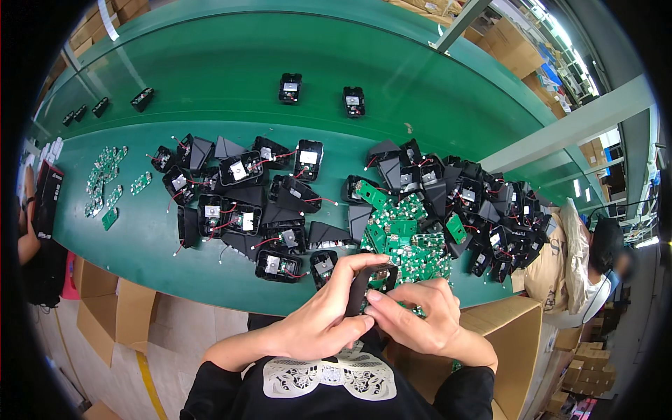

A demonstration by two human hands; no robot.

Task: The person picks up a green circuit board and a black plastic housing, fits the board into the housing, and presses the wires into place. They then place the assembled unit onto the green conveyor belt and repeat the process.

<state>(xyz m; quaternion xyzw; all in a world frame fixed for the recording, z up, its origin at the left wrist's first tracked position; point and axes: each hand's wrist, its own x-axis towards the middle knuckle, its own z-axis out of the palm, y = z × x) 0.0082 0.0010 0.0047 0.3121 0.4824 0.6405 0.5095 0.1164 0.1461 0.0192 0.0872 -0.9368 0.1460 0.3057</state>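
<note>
My left hand [323, 313] is wrapped round a small black plastic housing [358, 291], tilted up on its edge at the bench's front. Against its open side, the thumb and fingers of my right hand [428, 316] are pinched close together. Some green shows inside the housing; whether a board sits between my right fingertips is hidden. Just beyond both hands lies a heap of green circuit boards [402, 231]. Black housings with red wires [241, 219] spread to the left, and a denser pile of black housings [500, 210] lies on the right.
A green conveyor belt [231, 66] runs behind the bench, carrying two housings [290, 89] and several more at its left. Loose boards [105, 171] lie at the bench's far left, near another person's arm [28, 217]. An open carton [507, 329] stands at my right, below the edge.
</note>
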